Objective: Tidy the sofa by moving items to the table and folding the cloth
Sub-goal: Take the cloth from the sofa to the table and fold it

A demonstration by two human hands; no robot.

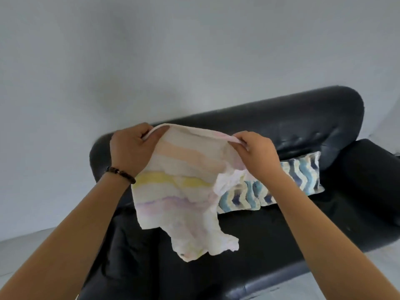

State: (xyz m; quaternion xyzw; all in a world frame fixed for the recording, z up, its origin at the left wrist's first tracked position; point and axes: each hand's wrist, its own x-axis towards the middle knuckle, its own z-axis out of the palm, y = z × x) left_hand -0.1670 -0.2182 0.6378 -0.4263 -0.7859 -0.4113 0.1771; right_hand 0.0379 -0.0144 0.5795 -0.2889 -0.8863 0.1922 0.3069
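A pale cloth (181, 191) with faint orange, yellow and purple stripes hangs in the air above the black leather sofa (281, 230). My left hand (129, 150), with a dark bead bracelet at the wrist, pinches the cloth's top left corner. My right hand (259, 154) pinches the top edge on the right. The upper part is stretched between both hands; the lower part droops crumpled toward the seat.
A cushion (281, 187) with blue, white and yellow wavy stripes leans against the sofa's backrest, partly hidden behind the cloth and my right forearm. A plain grey wall rises behind the sofa. Light floor shows at the lower left and lower right.
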